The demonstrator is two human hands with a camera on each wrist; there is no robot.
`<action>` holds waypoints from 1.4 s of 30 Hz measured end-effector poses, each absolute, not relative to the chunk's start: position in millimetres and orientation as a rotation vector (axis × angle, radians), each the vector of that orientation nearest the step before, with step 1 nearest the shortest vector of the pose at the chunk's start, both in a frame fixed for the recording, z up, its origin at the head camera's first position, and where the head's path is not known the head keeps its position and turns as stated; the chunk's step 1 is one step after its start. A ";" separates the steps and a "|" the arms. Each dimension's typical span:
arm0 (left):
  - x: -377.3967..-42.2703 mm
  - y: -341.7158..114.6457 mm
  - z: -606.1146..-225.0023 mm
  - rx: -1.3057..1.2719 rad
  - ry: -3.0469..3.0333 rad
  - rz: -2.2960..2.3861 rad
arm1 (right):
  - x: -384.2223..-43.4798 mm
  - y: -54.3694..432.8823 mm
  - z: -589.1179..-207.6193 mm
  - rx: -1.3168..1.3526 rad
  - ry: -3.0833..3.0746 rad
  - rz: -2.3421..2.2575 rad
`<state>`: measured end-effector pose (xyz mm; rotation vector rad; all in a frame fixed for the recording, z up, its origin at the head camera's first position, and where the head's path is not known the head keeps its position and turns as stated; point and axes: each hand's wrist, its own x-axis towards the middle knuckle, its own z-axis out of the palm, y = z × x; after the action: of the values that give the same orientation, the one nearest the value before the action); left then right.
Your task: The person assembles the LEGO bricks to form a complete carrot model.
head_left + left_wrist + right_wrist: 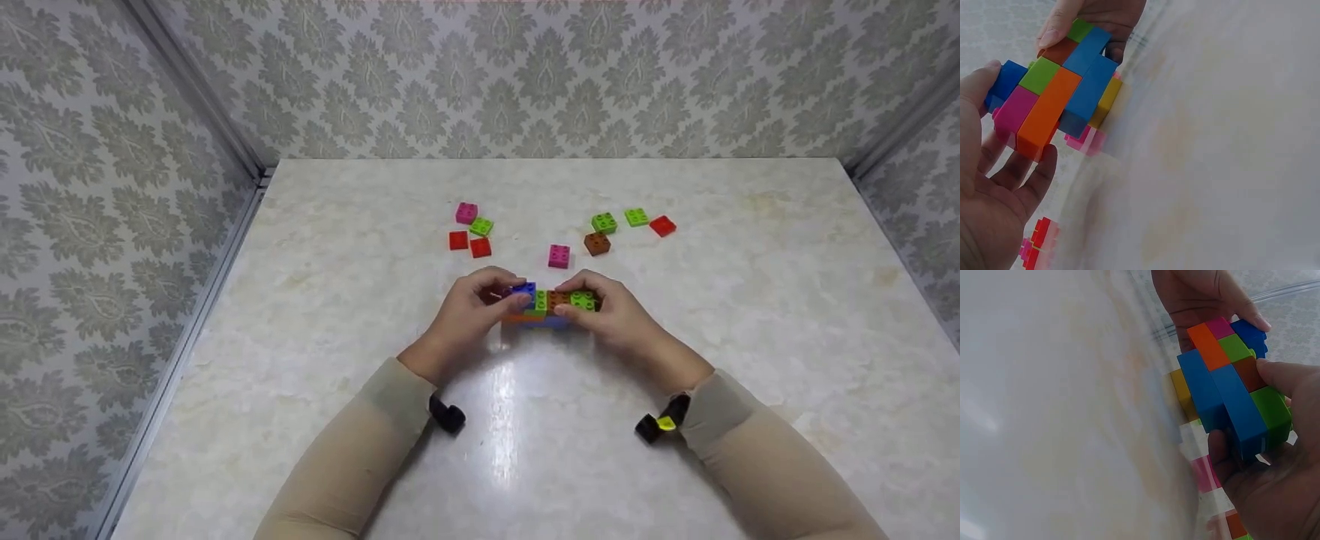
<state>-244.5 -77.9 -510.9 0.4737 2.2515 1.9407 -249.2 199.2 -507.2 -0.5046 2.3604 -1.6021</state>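
Note:
Between the two hands is a small wall of joined toy building bricks (1057, 101). It has a yellow brick (1105, 104) at the bottom, blue bricks (1202, 385) and an orange brick (1049, 109) above. Pink, green and brown bricks line its upper row, with a dark blue brick (529, 289) on top at the left. The left hand (469, 311) grips the left end, its thumb against the dark blue brick. At the other end the right hand (630, 319) holds on, thumb on the brown brick (1248, 374) and fingers around the blue and green ones.
Beyond the hands, loose bricks lie on the pale marbled table (315, 315). A pink brick (559, 256) is nearest. Pink, green and red pieces (480, 247) cluster left; a brown brick (597, 243), green bricks (636, 217) and a red piece (662, 226) lie right. Patterned walls stand behind.

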 end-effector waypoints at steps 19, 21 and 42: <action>-243.4 -73.3 -516.2 0.460 2.266 1.964 | -264.0 212.3 -523.9 -0.387 2.311 -1.882; -243.9 -72.8 -516.5 0.451 2.272 1.956 | -269.2 217.5 -525.2 -0.289 2.363 -1.958; -245.7 -73.8 -516.1 0.468 2.298 1.948 | -318.1 243.4 -524.0 -0.248 2.898 -1.328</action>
<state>-245.7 -73.8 -516.1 0.4684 2.2979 1.9477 -318.1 243.4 -524.0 -0.2475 2.8979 -1.3285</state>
